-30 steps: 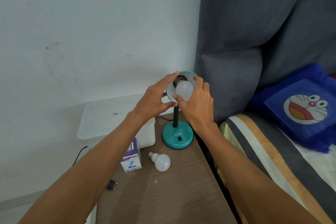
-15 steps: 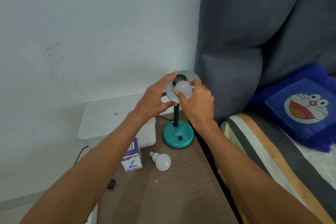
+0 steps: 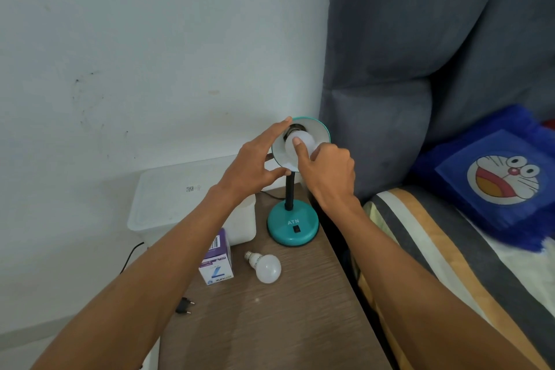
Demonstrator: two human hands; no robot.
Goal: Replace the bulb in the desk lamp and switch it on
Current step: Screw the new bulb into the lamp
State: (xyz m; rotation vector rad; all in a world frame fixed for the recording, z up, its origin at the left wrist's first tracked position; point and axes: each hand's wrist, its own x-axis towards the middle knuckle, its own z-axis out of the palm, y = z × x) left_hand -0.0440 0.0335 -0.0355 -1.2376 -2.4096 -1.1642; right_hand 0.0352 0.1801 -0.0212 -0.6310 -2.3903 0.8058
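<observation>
A teal desk lamp stands at the back of the wooden table, its round base (image 3: 292, 227) carrying a black switch and its shade (image 3: 316, 131) tilted towards me. A white bulb (image 3: 292, 144) sits in the shade's socket. My right hand (image 3: 326, 173) is closed around this bulb, thumb across its front. My left hand (image 3: 255, 165) grips the shade's left rim between forefinger and thumb. A second white bulb (image 3: 265, 267) lies loose on the table in front of the base.
A purple and white bulb box (image 3: 216, 258) stands left of the loose bulb. A black plug (image 3: 183, 306) lies near the table's left edge. A white plastic bin (image 3: 180, 198) sits behind. A grey headboard and a bed with a blue cushion (image 3: 492, 177) lie to the right.
My right hand has turned on the bulb, the thumb now lying across its front and the fingers shifted to its right side. The left hand keeps its hold on the shade.
</observation>
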